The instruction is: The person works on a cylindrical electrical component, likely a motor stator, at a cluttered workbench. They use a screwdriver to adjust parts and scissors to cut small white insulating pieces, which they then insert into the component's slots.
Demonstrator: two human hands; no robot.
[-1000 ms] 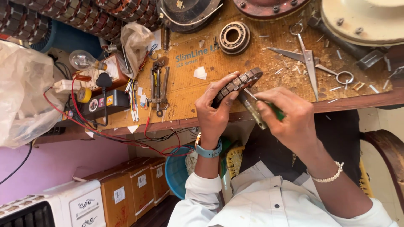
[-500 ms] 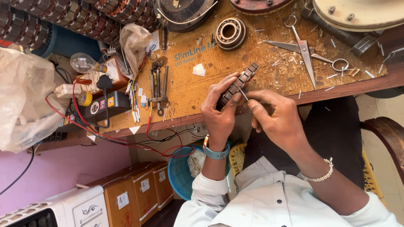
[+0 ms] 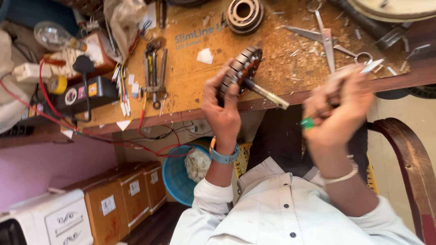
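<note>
My left hand (image 3: 223,109) grips a round metal motor core (image 3: 240,72) with a slotted rim, held up in front of the wooden bench edge (image 3: 181,113). Its steel shaft (image 3: 268,94) sticks out toward the right. A blue-strapped watch sits on that wrist. My right hand (image 3: 338,113) is blurred, off to the right of the core and apart from it. It is closed on a green-handled tool (image 3: 308,122) whose pale tip (image 3: 372,67) points up and to the right. A thin bracelet circles the right wrist.
On the bench lie scissors (image 3: 324,36), a second round wound core (image 3: 245,13), pliers (image 3: 154,72), a bulb (image 3: 54,36), a black meter box (image 3: 86,93) and red wires. Below stand a blue bucket (image 3: 181,177) and cardboard boxes (image 3: 122,199). A wooden chair arm (image 3: 408,159) is at right.
My right hand has pulled away from the motor core to the right, taking the green-handled tool with it. The left hand still holds the core, its shaft now exposed.
</note>
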